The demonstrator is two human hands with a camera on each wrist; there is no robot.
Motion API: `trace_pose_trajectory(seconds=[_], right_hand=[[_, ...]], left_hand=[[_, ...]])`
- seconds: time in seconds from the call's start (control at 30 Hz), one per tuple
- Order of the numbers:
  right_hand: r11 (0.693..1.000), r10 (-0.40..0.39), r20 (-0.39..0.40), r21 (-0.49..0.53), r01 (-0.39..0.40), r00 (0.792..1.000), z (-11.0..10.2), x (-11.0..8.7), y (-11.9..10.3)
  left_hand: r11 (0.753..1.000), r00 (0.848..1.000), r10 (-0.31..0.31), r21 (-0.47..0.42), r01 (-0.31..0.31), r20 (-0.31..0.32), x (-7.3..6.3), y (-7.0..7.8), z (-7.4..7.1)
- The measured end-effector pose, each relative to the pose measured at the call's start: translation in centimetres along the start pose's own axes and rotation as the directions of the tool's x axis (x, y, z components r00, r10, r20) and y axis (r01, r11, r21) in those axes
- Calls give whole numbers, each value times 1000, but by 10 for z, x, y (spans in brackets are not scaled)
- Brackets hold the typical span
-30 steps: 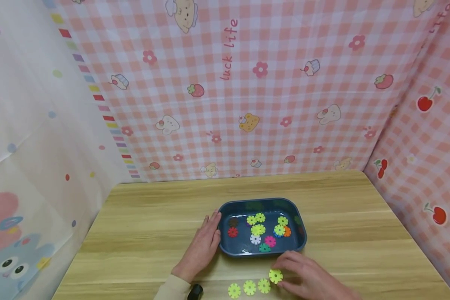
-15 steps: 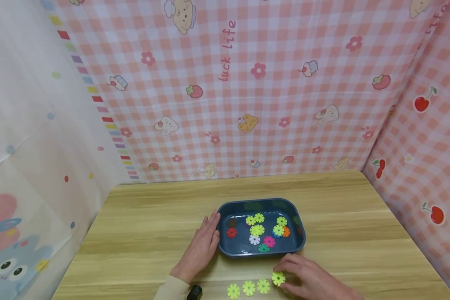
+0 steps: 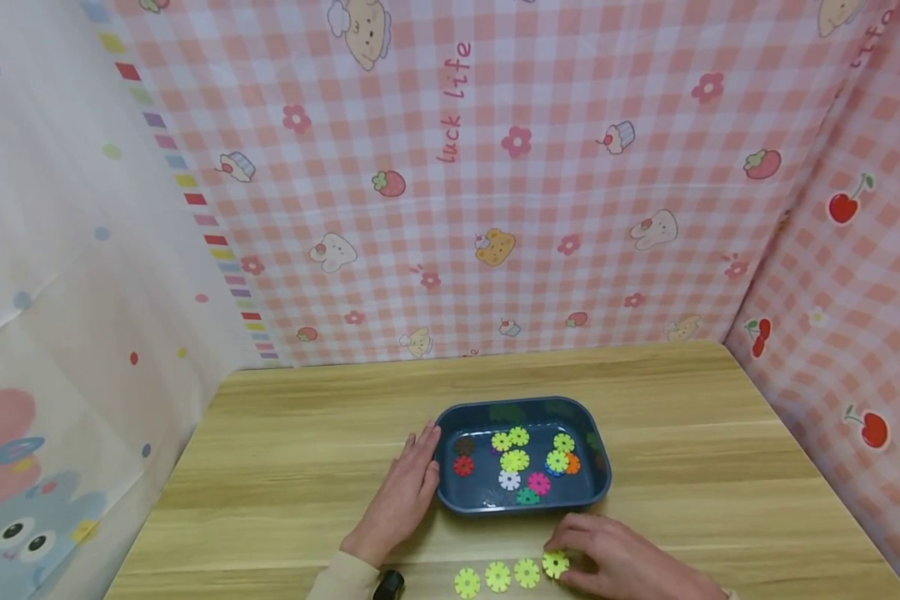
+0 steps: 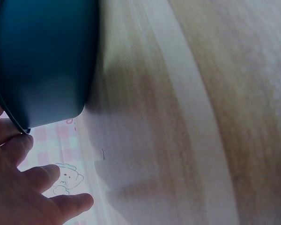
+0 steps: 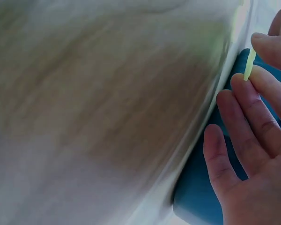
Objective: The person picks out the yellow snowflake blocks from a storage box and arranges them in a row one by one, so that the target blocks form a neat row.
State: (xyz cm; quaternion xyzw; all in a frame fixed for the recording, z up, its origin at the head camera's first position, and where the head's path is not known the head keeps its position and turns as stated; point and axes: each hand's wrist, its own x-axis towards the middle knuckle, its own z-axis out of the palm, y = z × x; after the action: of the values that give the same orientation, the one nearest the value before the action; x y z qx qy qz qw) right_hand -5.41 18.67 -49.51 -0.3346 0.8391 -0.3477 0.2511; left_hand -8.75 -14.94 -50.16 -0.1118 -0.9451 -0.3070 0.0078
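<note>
Your right grip is pinching a yellow disc between thumb and fingertips; in the right wrist view the disc is showing edge-on, as a thin strip. You are holding it at the right end of a row, and your fingers are hiding whether it is touching the surface. Three yellow discs are lying flat in that row, running toward the surface's left edge with small gaps between them. The row is lying on the near side of the tray, toward the surface's near edge, which is running out of view.

Your left grip is resting against the tray's left wall, fingers extending and not curling round it. The tray is sitting between the surface's left and right edges, its long side facing the far edge. Inside, more yellow discs are lying scattered, some overlapping. A red disc and a brown disc are lying toward its left end; a white disc, a pink disc and a green disc are lying toward its near wall.

Pink checked cloth is hanging beyond the surface's far edge, and white cloth beyond its left edge.
</note>
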Motion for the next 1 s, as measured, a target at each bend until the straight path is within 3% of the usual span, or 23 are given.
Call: trace_pose_trajectory(seconds=[0.17, 0.77, 1.0], right_hand=[[1000, -22, 26, 12, 22, 999, 2, 2, 4], [994, -90, 5, -68, 90, 996, 3, 3, 8], [995, -68, 8, -77, 68, 998, 4, 5, 7]], left_hand=[[1000, 1000, -3, 3, 3, 3, 1, 0, 0], [1000, 1000, 3, 7, -3, -6, 1, -1, 0], [1000, 1000, 1, 6, -1, -4, 1, -1, 0]])
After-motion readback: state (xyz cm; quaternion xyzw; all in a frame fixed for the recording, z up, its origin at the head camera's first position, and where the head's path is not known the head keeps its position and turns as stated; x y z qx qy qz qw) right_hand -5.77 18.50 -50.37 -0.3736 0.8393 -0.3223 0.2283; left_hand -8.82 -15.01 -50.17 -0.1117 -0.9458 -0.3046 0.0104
